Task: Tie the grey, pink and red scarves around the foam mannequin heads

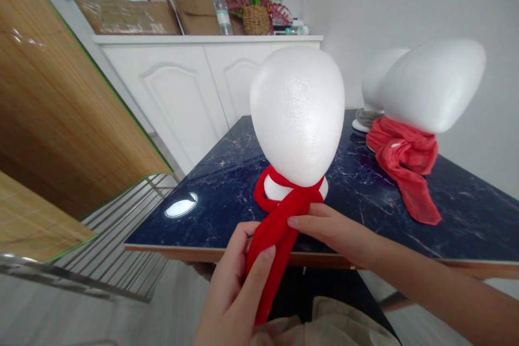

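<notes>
A bright red scarf (286, 211) is looped round the neck of a white foam mannequin head (298, 113), and its free end hangs over the table's front edge. My left hand (241, 281) is closed on the hanging part, with the thumb on top and the fingers behind. Higher up, near the base of the head, my right hand (332, 227) pinches the same scarf between thumb and fingers. The right fingertips behind the cloth are partly hidden. The head stands upright on its round base.
On the right of the dark marbled table (219, 189) stands another foam head (436, 84) wearing a coral scarf (405, 154). Behind it is one with a grey scarf (368, 117). A metal rack (117, 259) stands left; a white cabinet (174, 81) is behind.
</notes>
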Tool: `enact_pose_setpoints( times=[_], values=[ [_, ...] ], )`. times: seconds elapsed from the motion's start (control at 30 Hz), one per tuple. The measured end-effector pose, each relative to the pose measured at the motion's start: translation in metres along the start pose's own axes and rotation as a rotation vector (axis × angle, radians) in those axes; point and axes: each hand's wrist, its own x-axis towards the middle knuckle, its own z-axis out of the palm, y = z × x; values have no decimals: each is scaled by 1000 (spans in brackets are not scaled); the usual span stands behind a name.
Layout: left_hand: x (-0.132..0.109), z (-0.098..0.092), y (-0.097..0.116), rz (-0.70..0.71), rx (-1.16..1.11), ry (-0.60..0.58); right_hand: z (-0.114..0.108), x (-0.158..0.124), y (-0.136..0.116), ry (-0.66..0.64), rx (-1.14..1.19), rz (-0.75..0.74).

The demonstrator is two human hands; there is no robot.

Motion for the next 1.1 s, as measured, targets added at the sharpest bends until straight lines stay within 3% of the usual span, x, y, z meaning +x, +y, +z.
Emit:
enact_pose_setpoints(
  times=[0.27, 0.5, 0.63, 0.73, 0.83, 0.97, 1.03, 1.1],
  values=[
    [-5, -4, 1, 148, 151, 5, -18, -20, -20, 67, -398, -128],
    [0, -8, -4, 171, 239, 35, -52, -30, -28, 74, -1517, -446],
    [3, -6, -7, 172, 257, 10, -65, -28, -32, 17, -1931, -586],
    [0, -5, -8, 98, 191, -31, -66, -29, -36, 276, -2071, -588],
    [-4, -4, -7, -41, 42, -100, -64, -33, -36, 555, -1832, -472],
    [-7, 3, -11, -193, -145, -226, -59, -32, -25, 459, -870, -222],
    [-9, 9, -16, -198, -149, -255, -54, -30, -18, 421, -401, -169],
    [-11, 17, -21, -148, -101, -262, -47, -27, -14, 438, -95, -153]
  ],
)
